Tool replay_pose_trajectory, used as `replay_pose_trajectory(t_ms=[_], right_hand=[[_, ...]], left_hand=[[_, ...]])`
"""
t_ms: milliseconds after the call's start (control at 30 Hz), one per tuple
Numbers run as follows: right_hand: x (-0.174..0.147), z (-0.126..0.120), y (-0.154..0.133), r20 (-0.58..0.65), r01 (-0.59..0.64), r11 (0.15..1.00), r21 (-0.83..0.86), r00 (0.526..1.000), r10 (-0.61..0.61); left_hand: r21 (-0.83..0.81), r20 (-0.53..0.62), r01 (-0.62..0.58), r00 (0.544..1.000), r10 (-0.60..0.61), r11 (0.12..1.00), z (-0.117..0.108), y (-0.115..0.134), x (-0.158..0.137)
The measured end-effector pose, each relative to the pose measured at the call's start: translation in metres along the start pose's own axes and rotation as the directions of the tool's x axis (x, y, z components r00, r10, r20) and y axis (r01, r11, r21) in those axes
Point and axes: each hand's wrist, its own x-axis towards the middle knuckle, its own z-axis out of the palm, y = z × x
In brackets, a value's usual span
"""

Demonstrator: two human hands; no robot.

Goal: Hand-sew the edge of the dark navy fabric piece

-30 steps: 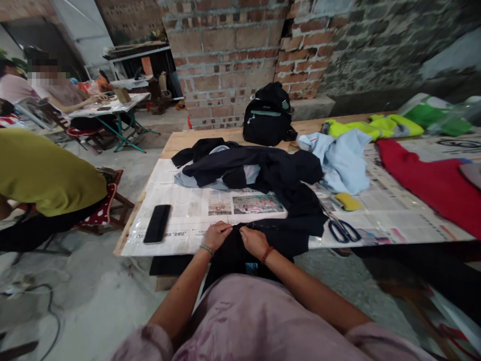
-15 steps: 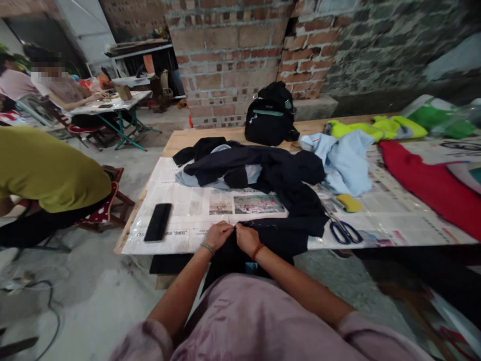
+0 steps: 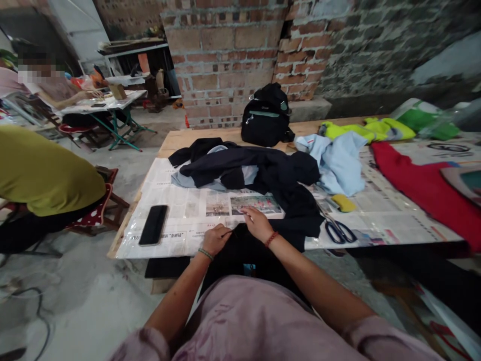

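My left hand [image 3: 215, 240] is closed at the table's front edge, pinching the edge of a black cloth garment [image 3: 280, 235]. Just to its right and slightly higher, my right hand [image 3: 258, 225] is raised over the same cloth. Its thumb and forefinger come together at the tip, and whatever they hold is too small to make out. The black cloth hangs over the edge into my lap and runs up into a heap of dark clothing [image 3: 248, 158]. Dark-handled scissors [image 3: 340, 231] lie right of the cloth, close to a yellow pad [image 3: 343, 202].
A phone [image 3: 153, 225] lies left on the newspaper-covered table [image 3: 180, 220]. Behind the heap stands a black backpack [image 3: 266, 118]. Light blue cloth [image 3: 345, 160], a neon yellow garment [image 3: 370, 130] and red cloth [image 3: 417, 185] spread rightward. A person in a mustard top [image 3: 45, 175] sits at left.
My right hand has moved away from my left hand, up and to the right, off the cloth edge. My left hand stays on the black cloth. The whole view has shifted slightly.
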Motion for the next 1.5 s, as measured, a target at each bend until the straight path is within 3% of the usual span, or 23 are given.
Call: replay_pose_trajectory(t_ms=[67, 167, 367, 600, 833, 1000, 1200, 1367, 1500], right_hand=[[0.014, 0.009, 0.001, 0.141, -0.054, 0.998, 0.022, 0.989, 0.051], [0.021, 0.022, 0.003, 0.321, -0.189, 0.982, -0.030, 0.928, 0.188], [0.011, 0.026, 0.016, 0.443, -0.254, 0.963, 0.091, 0.877, 0.189], [0.011, 0.029, 0.009, 0.423, -0.216, 0.967, 0.133, 0.895, 0.142], [0.012, 0.034, 0.004, 0.325, -0.316, 0.906, 0.283, 0.920, 0.219], [0.018, 0.035, 0.005, 0.286, -0.399, 0.849, 0.347, 0.907, 0.310], [0.015, 0.033, 0.000, 0.430, -0.447, 0.767, 0.460, 0.868, 0.247], [0.013, 0.033, -0.001, 0.400, -0.380, 0.838, 0.392, 0.891, 0.217], [0.012, 0.040, -0.003, 0.289, -0.398, 0.827, 0.397, 0.909, 0.299]], left_hand=[[0.021, -0.028, 0.008, 1.000, -0.007, 1.000, -0.001, 0.001, -0.001], [0.045, -0.054, 0.040, 0.998, -0.038, 0.998, -0.001, 0.003, -0.002], [0.065, -0.009, 0.035, 0.999, -0.034, 0.997, 0.004, 0.001, -0.001], [0.070, -0.004, 0.012, 1.000, -0.011, 0.997, 0.006, -0.002, 0.000], [-0.008, 0.032, 0.018, 0.999, -0.018, 1.000, 0.005, -0.002, 0.003], [-0.078, 0.030, 0.015, 0.999, -0.013, 0.997, 0.003, -0.001, 0.005], [-0.081, 0.045, 0.031, 0.999, -0.028, 0.996, 0.004, -0.002, 0.005], [-0.086, 0.041, 0.032, 0.999, -0.028, 0.996, 0.004, -0.003, 0.005], [-0.087, 0.056, 0.053, 0.997, -0.048, 0.995, 0.004, -0.002, 0.007]])
